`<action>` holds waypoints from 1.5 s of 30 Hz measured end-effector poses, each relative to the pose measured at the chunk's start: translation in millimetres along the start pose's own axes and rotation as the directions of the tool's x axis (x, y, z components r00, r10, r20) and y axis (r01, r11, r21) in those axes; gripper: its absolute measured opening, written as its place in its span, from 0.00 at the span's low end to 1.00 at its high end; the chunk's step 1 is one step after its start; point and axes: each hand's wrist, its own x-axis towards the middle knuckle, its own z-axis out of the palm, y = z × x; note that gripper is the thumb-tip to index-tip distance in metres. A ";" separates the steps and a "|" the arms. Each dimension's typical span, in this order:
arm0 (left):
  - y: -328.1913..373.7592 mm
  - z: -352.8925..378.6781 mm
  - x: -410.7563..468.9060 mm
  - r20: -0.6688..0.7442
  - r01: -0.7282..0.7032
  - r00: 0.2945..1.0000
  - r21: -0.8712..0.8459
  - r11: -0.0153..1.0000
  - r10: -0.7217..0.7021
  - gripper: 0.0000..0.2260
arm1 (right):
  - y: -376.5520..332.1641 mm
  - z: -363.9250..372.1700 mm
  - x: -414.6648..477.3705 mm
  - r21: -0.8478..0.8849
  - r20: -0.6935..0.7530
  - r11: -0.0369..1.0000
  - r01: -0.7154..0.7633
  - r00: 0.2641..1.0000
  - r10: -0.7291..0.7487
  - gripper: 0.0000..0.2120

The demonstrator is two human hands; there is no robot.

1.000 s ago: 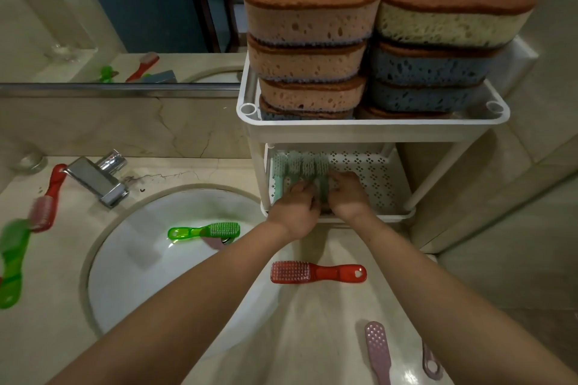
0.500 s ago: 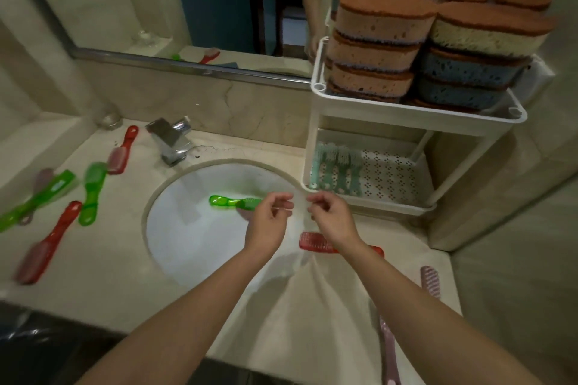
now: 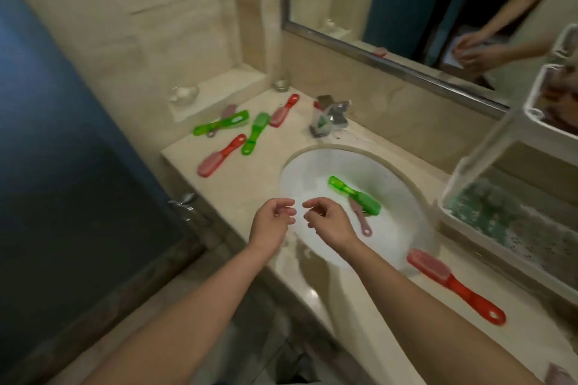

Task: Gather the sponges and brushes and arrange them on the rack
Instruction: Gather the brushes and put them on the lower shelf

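My left hand [image 3: 272, 224] and my right hand [image 3: 328, 222] hover side by side over the near rim of the white sink [image 3: 406, 228], fingers loosely curled and holding nothing. A green brush [image 3: 355, 195] lies in the basin on top of a pink brush [image 3: 361, 220]. A red brush [image 3: 453, 283] rests on the counter to the right of the sink. On the far left of the counter lie several brushes: a red one [image 3: 220, 156], a green one [image 3: 255, 133], another green one [image 3: 220, 123] and a red one [image 3: 284, 110]. The white rack [image 3: 488, 147] stands at the right edge, with teal brushes [image 3: 481, 209] on its lower shelf.
A chrome faucet [image 3: 330, 116] stands behind the sink. A mirror [image 3: 406, 0] covers the back wall and reflects a person's arms. A small glass dish [image 3: 184, 94] sits on a ledge at the left. A dark blue door [image 3: 62, 166] stands to the left of the counter.
My hands have left the rack's lower shelf, where the teal brushes stay, and drawn back over the sink. The view has swung left, bringing the left-side brushes into sight.
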 end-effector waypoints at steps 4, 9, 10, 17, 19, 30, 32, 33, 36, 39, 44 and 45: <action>-15.5 -59.9 -13.8 -0.171 0.043 0.984 -0.060 0.997 -0.053 0.13 | -18.5 60.8 3.7 -0.046 0.174 0.998 0.045 0.984 -0.037 0.10; -43.1 -132.0 -40.3 -0.349 0.098 0.929 -0.080 0.992 -0.119 0.13 | -39.5 138.7 -2.9 -0.082 0.361 0.988 0.129 0.928 -0.092 0.09; -50.3 -145.3 -46.5 -0.374 0.112 0.917 -0.091 0.990 -0.138 0.12 | -42.7 154.1 -5.7 -0.084 0.390 0.986 0.143 0.915 -0.100 0.09; -102.7 -230.0 -87.3 -0.518 0.221 0.812 -0.150 0.964 -0.267 0.10 | -51.7 254.1 -32.1 -0.126 0.569 0.980 0.156 0.820 -0.058 0.09; -117.4 -252.4 -99.9 -0.538 0.241 0.788 -0.178 0.954 -0.299 0.10 | -53.1 281.0 -42.5 -0.143 0.598 0.982 0.121 0.802 -0.012 0.09; -218.3 -380.4 -152.8 -0.540 0.370 0.716 -0.244 0.896 -0.442 0.12 | -18.3 435.6 -98.8 -0.241 0.634 0.970 0.006 0.758 0.153 0.10; -238.6 -397.5 -156.3 -0.519 0.397 0.715 -0.250 0.883 -0.468 0.11 | -6.7 461.1 -106.9 -0.253 0.619 0.967 -0.024 0.764 0.181 0.09; -250.2 -404.8 -156.9 -0.507 0.412 0.712 -0.257 0.874 -0.485 0.11 | -0.7 472.9 -109.4 -0.263 0.613 0.964 -0.035 0.766 0.195 0.10; -288.5 -420.9 -152.8 -0.472 0.454 0.701 -0.282 0.845 -0.534 0.11 | 21.8 504.0 -108.8 -0.302 0.589 0.950 -0.077 0.769 0.249 0.11; -331.3 -428.0 -139.2 -0.444 0.493 0.686 -0.299 0.817 -0.576 0.12 | 55.1 533.4 -96.9 -0.348 0.556 0.930 -0.121 0.772 0.308 0.12; -413.9 -424.0 -107.7 -0.394 0.525 0.669 -0.350 0.776 -0.630 0.14 | 130.8 582.3 -67.4 -0.400 0.515 0.899 -0.180 0.767 0.383 0.13; -433.4 -421.7 -99.7 -0.385 0.530 0.666 -0.358 0.769 -0.639 0.14 | 148.3 592.6 -60.2 -0.407 0.513 0.894 -0.188 0.763 0.394 0.12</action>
